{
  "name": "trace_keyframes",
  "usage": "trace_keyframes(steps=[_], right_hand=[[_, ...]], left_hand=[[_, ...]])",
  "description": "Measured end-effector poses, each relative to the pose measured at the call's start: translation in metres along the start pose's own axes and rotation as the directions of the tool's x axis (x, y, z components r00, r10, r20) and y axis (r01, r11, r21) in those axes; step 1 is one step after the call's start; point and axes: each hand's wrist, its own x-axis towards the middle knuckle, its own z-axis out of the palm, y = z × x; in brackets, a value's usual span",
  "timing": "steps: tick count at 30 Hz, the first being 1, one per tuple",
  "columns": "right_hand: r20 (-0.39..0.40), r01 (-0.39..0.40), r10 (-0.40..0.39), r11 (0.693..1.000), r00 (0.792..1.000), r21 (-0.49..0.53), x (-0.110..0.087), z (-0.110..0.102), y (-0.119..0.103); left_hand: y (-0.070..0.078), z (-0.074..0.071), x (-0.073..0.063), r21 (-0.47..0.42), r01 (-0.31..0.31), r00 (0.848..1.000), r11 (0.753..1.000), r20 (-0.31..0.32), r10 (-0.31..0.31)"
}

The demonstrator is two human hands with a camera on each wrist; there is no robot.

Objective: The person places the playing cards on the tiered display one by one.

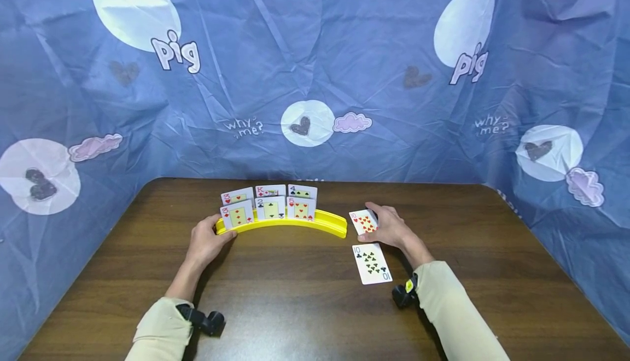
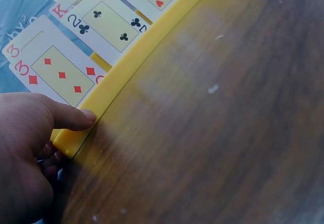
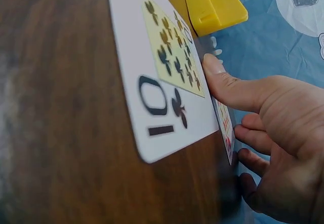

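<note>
A curved yellow card holder [image 1: 275, 222] stands on the table, and my left hand [image 1: 204, 242] grips its left end, thumb on the front edge. Playing cards stand in it in two rows: in front the three of diamonds [image 1: 238, 216], two of clubs [image 1: 271, 208] and five of hearts [image 1: 301, 208], with others behind, among them a king [image 1: 268, 190]. To the holder's right, my right hand [image 1: 391, 228] spans the ten of hearts [image 1: 363, 221], holding it between thumb and fingers. Nearer me, the ten of clubs [image 1: 372, 263] lies face up on the table.
The brown wooden table [image 1: 305, 306] reaches to a blue printed cloth [image 1: 315, 76] hanging at the back and sides. A black wrist camera is strapped to each forearm. The holder's right end [image 3: 220, 19] bears no cards.
</note>
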Motion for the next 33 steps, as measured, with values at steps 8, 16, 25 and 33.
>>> trace_keyframes(steps=[8,16,25,33], right_hand=[[0.003,-0.022,0.022,1.0,1.0,-0.015,-0.0002,-0.001,0.0002],[0.002,-0.017,0.017,1.0,1.0,0.0,-0.0003,-0.0012,-0.0021],[-0.005,-0.009,0.009,1.0,1.0,-0.005,-0.0007,-0.0015,-0.0028],[-0.005,-0.009,0.009,1.0,1.0,-0.013,0.0006,-0.0006,-0.0017]], left_hand=[[0.001,-0.0001,0.0002,0.005,-0.012,1.0,1.0,0.0,0.012],[-0.0004,-0.0005,0.0006,0.0,-0.006,1.0,1.0,-0.005,0.006],[-0.0008,-0.0001,0.0008,-0.01,-0.004,1.0,1.0,-0.008,0.004],[-0.002,-0.0003,0.0006,-0.009,-0.014,1.0,1.0,-0.01,0.014]])
